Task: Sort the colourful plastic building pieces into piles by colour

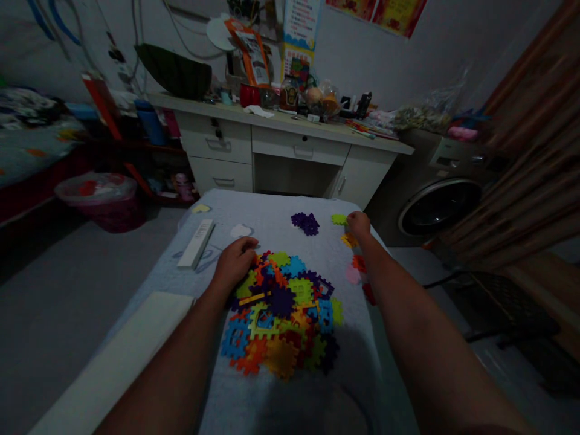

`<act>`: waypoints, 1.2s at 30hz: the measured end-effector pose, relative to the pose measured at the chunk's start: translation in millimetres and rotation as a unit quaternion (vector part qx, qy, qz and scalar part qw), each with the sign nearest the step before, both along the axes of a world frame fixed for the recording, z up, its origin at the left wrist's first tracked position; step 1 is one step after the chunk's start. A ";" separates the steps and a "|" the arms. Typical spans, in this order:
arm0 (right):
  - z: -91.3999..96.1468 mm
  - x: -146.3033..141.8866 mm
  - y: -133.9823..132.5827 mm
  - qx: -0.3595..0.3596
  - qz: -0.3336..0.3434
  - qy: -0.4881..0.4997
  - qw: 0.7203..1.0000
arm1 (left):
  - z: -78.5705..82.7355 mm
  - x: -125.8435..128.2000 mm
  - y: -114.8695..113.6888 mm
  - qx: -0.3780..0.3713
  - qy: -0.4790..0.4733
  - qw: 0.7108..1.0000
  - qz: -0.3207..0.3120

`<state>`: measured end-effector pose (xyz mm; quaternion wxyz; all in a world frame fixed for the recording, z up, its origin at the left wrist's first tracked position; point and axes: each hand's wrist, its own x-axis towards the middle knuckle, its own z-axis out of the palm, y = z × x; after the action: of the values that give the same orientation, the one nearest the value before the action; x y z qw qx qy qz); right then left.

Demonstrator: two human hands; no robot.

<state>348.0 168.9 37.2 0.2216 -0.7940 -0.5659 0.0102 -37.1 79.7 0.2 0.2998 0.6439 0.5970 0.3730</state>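
Note:
A heap of toothed plastic interlocking building pieces (pixel 281 301) in purple, lime, blue, orange and yellow lies on the cloth-covered table. At its far left edge rests my left hand (pixel 236 261), fingers loosely curved and apart, holding nothing that I can see. My right hand (pixel 359 224) is at the table's far right, its fingers closed on the edge of a lime green piece (pixel 339 219) lying flat. Nearer along that edge are a yellow piece (pixel 348 240), an orange piece (pixel 359 263), a pink piece (pixel 353 274) and a dark red piece (pixel 369 293), partly behind my forearm.
Several purple pieces (pixel 306 223) sit together at the far middle. A long white box (pixel 196 244) and a white piece (pixel 241 230) lie on the left. Beyond the table (pixel 272 208) stands a cluttered desk (pixel 290 124), with a washing machine (pixel 437 193) at right.

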 end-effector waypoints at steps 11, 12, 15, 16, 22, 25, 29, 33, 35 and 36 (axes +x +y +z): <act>26.8 -52.3 -72.3 -0.054 0.260 0.182 0.947 | -5.9 -0.1 3.0 0.003 -0.005 1.000 0.009; 29.5 -56.9 -82.6 -0.099 0.302 0.177 0.932 | -5.8 0.1 3.0 0.001 -0.007 1.000 0.010; 38.1 -68.8 -110.5 -0.222 0.378 0.132 0.889 | -5.4 0.4 2.8 -0.001 -0.014 1.000 0.012; 40.3 -72.2 -118.1 -0.250 0.386 0.118 0.880 | -5.3 0.4 2.8 -0.001 -0.014 1.000 0.011; 37.3 -86.6 -138.6 -0.340 0.356 0.121 0.862 | -5.4 -0.5 3.2 0.011 -0.006 1.000 0.009; 31.2 -88.0 -137.0 -0.351 0.358 0.153 0.851 | -4.0 -0.4 2.5 0.009 0.001 1.000 0.008; 31.1 -83.2 -133.9 -0.318 0.367 0.195 0.852 | -0.7 0.5 0.4 0.005 0.000 1.000 0.009; 36.3 -74.3 -134.1 -0.286 0.369 0.248 0.849 | 1.4 1.4 -1.1 0.001 -0.007 1.000 0.008; 36.6 -71.1 -133.9 -0.247 0.362 0.269 0.858 | 1.8 1.7 -1.3 0.003 -0.004 1.000 0.010; 35.8 -70.3 -133.4 -0.216 0.355 0.276 0.867 | 1.8 1.9 -1.3 0.004 -0.002 1.000 0.012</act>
<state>277.8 35.5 73.1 0.1736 -0.5325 -0.7088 0.4288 -35.2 78.4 2.0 0.2944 0.6368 0.6025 0.3804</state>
